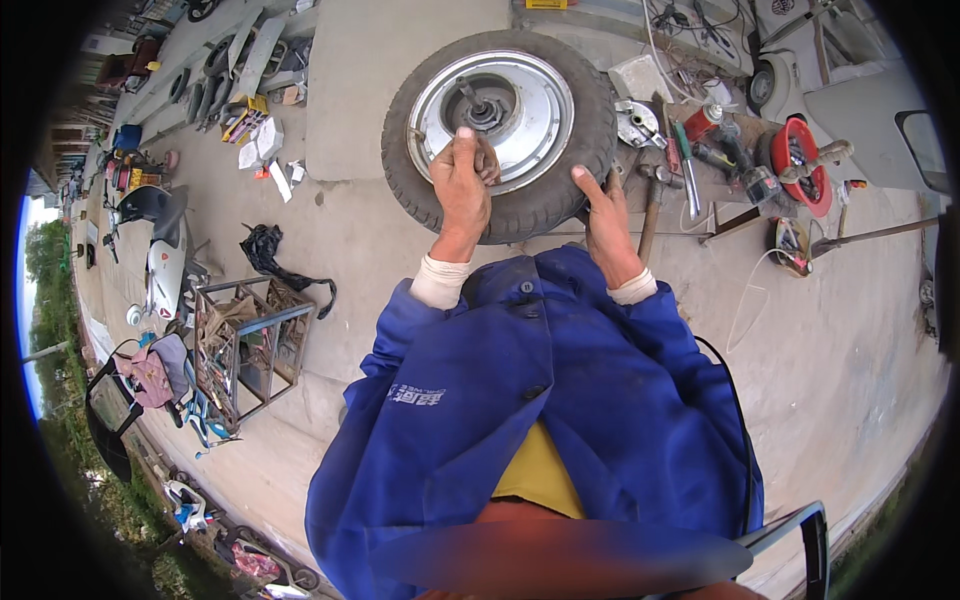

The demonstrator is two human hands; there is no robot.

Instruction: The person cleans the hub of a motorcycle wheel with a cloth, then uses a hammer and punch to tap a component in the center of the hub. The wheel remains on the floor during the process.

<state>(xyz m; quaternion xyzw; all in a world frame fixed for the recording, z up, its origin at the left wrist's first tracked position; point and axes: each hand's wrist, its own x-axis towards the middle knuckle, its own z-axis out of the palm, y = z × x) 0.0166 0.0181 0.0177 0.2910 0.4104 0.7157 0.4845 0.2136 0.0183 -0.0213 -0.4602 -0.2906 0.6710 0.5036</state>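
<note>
A scooter wheel with a black tyre and silver rim lies in front of me, its axle sticking up from the hub. Over the near part of the rim, my left hand is closed with the thumb on top of curled fingers. Whatever those fingers may hold is hidden. My right hand grips the tyre at its near right side, thumb on the sidewall and fingers partly out of sight behind it.
Right of the wheel lie a brake plate, a hammer, a screwdriver, a wrench and a spray can. Beyond them sits a red basin. To the left stand a metal-frame rack and a parked scooter.
</note>
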